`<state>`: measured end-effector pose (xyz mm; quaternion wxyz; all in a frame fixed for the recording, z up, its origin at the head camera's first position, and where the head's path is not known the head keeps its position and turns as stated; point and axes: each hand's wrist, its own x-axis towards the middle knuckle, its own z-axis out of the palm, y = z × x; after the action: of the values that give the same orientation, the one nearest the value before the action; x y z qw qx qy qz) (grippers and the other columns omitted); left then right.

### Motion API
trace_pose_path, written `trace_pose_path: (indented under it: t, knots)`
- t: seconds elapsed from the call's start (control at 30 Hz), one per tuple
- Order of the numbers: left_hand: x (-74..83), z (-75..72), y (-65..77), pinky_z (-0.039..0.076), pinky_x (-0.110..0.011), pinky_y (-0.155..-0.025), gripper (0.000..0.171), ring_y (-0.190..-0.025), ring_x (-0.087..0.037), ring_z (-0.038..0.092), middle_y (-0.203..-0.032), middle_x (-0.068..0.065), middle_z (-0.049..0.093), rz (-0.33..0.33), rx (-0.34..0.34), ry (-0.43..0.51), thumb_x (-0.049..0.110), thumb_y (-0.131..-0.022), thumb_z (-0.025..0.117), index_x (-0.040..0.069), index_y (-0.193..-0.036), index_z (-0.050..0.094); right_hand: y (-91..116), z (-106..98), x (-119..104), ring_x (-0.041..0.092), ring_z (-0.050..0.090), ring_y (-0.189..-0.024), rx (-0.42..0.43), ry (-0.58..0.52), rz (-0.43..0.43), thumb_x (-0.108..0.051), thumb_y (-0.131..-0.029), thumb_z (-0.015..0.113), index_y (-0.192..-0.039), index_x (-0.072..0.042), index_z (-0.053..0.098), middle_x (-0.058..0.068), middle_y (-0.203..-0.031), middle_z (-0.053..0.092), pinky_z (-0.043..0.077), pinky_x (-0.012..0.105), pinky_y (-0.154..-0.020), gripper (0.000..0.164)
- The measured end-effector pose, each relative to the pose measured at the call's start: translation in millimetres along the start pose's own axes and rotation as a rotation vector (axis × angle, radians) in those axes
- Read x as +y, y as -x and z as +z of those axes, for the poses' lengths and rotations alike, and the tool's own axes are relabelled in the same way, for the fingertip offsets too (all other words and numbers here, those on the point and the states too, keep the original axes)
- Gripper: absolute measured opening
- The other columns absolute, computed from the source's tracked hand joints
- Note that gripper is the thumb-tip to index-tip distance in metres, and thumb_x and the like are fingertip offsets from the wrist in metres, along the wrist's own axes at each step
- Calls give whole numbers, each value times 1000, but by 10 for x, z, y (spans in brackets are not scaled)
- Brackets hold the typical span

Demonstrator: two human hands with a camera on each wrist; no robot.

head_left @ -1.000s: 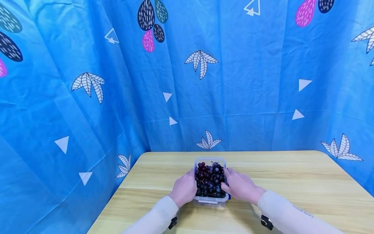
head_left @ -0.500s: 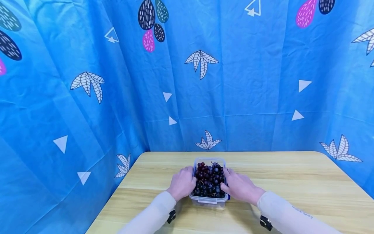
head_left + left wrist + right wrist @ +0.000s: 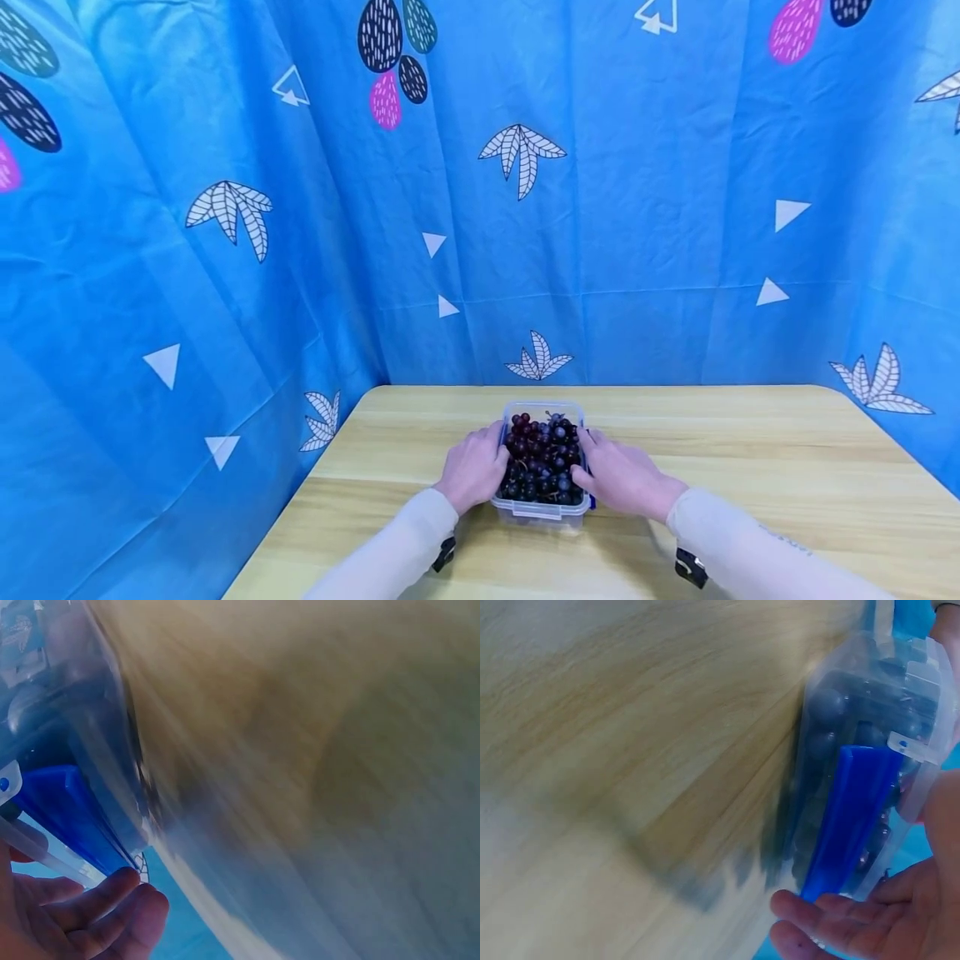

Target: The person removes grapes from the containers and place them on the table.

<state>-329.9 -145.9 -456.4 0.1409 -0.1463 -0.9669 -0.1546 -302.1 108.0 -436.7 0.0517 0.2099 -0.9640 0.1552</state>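
A clear plastic food container [image 3: 542, 510] without a lid on it stands on the table, filled with dark purple grapes [image 3: 542, 462]. A blue side clip shows on each flank: one blue clip [image 3: 79, 814] in the left wrist view, the other blue clip [image 3: 853, 814] in the right wrist view. My left hand [image 3: 472, 467] holds the container's left side, its fingers bent beside the clip. On the opposite side my right hand [image 3: 624, 477] holds the wall, thumb at the near part of the rim and fingers further back. Fingers beneath the rim are partly hidden in the head view.
The container stands on a light wood table [image 3: 720, 450] with rounded far corners. A blue patterned curtain [image 3: 637, 208] hangs behind the table and along its left side.
My left hand has shifted slightly away from the near left corner, so more of the rim shows. The right hand keeps its hold. The head view has tilted a little.
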Motion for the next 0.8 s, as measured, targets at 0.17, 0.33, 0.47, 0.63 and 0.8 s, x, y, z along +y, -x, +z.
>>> trace_pose_path:
  t: [0.17, 0.33, 0.47, 0.63, 0.8]
  knots:
    - [37, -4, -2, 57, -51, -78, 41, -102, -32, 68, -116, -14, 71, 6, 4, 5, 23, -102, 45, 8, -139, 55, -2, -143, 12, 46, 65, -108, -42, 37, -29, -42, -98, 62, -146, 6, 46, 32, -141, 52, 59, 43, -62, 70]
    - [49, -5, 2, 57, -50, -79, 43, -103, -32, 68, -118, -14, 70, 6, 4, -11, 23, -103, 43, 8, -143, 53, -52, -271, 0, 40, 65, -107, 27, 125, -94, -40, -94, 69, -131, 3, 62, 25, -125, 63, 59, 52, -78, 57]
    - [56, -16, 2, 57, -50, -82, 45, -107, -32, 68, -123, -15, 69, 7, -1, -21, 23, -104, 43, 8, -146, 51, -105, -362, -29, 33, 63, -103, 95, 182, -149, -34, -89, 74, -117, -2, 70, 16, -114, 67, 58, 51, -80, 43]
    - [58, -20, 14, 58, -49, -82, 44, -106, -32, 68, -123, -15, 70, 16, 9, -37, 23, -105, 43, 8, -146, 51, -173, -477, -126, 34, 64, -106, 63, 137, -200, -28, -88, 74, -113, -5, 74, 14, -115, 69, 54, 54, -90, 34]
    - [57, 8, 39, 58, -49, -80, 44, -104, -32, 69, -121, -15, 71, 10, 25, -39, 21, -105, 44, 7, -145, 51, -264, -532, -254, 32, 67, -109, -36, 61, -232, -26, -90, 71, -115, -7, 74, 12, -118, 71, 54, 51, -94, 32]
